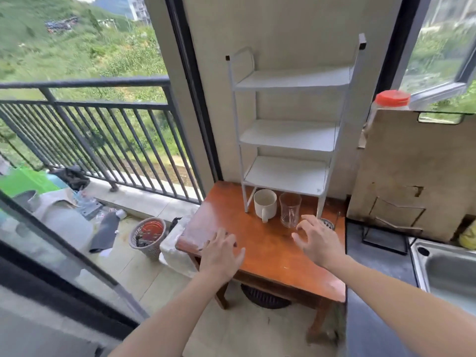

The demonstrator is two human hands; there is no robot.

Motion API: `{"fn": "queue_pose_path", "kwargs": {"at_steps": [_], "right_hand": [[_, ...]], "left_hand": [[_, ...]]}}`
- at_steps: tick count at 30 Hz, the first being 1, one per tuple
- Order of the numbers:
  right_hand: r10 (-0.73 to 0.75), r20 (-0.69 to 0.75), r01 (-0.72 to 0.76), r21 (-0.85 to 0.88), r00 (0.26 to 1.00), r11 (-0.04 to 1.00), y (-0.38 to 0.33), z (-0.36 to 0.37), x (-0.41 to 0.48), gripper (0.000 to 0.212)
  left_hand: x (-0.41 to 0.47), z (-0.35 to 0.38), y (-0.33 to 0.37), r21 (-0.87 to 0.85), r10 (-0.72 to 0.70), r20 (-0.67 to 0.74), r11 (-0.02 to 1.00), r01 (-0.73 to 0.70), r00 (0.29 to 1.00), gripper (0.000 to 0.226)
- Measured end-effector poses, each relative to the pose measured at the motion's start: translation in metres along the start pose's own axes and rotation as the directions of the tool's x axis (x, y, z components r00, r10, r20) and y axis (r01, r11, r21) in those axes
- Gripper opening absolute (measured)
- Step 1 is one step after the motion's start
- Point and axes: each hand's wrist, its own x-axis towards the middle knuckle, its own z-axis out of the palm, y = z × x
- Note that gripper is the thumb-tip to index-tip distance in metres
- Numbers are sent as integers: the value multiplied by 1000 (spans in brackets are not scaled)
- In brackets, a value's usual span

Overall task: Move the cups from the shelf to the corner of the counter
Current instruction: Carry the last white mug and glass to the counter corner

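Both cups stand on the wooden table point(260, 243), under the lowest tier of the white shelf rack point(291, 136); the rack's three tiers hold nothing; cups side by side, close, contact between them not resolvable.

White mug point(265, 204): upright, opaque, likely ceramic; handle points toward the camera; judged moderately heavy, rigid, chips if knocked; take by the handle or around the body.

Glass mug point(290, 208): upright, clear, empty, handle also facing forward; judged lighter, smooth and slippery, breakable; handle grip preferable to a pinch on the rim.

Left hand point(221, 249): fingers spread, empty, over the table's front-left edge; contact with the surface cannot be told.

Right hand point(315, 238): fingers spread and curled, empty, just beside the glass mug, not touching it.

Dark counter point(373, 256) and sink point(445, 266) lie to the right; lift clear of the rack legs to avoid a clink.
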Motion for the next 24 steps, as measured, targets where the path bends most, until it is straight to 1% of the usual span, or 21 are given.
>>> {"fn": "queue_pose_path", "kwargs": {"at_steps": [4, 8, 12, 16, 18, 20, 22, 24], "right_hand": [[180, 62, -183, 48, 982, 982, 21, 26, 53, 34], [312, 122, -321, 59, 942, 945, 37, 50, 87, 39], [392, 150, -401, 41, 908, 915, 39, 74, 106, 44], [464, 196, -469, -25, 864, 883, 45, 89, 123, 56], [486, 199, -494, -12, 851, 869, 45, 89, 129, 50], [506, 192, -517, 4, 841, 856, 42, 89, 134, 38], [519, 180, -531, 21, 836, 847, 40, 89, 136, 28], [524, 185, -541, 49, 831, 840, 42, 93, 136, 16]], "left_hand": [[67, 24, -8, 18, -21, 85, 1000, 19, 996, 29], [124, 54, -7, -113, -91, 128, 988, 106, 988, 33], [174, 91, 0, -185, -115, 176, 972, 147, 978, 38], [215, 126, 7, -276, -156, 228, 936, 218, 961, 46], [228, 138, 7, -326, -183, 239, 910, 256, 954, 44], [238, 146, 6, -380, -182, 249, 885, 268, 951, 35], [245, 149, 2, -425, -141, 268, 870, 249, 953, 26], [249, 147, -3, -448, -100, 283, 866, 224, 954, 21]]}}
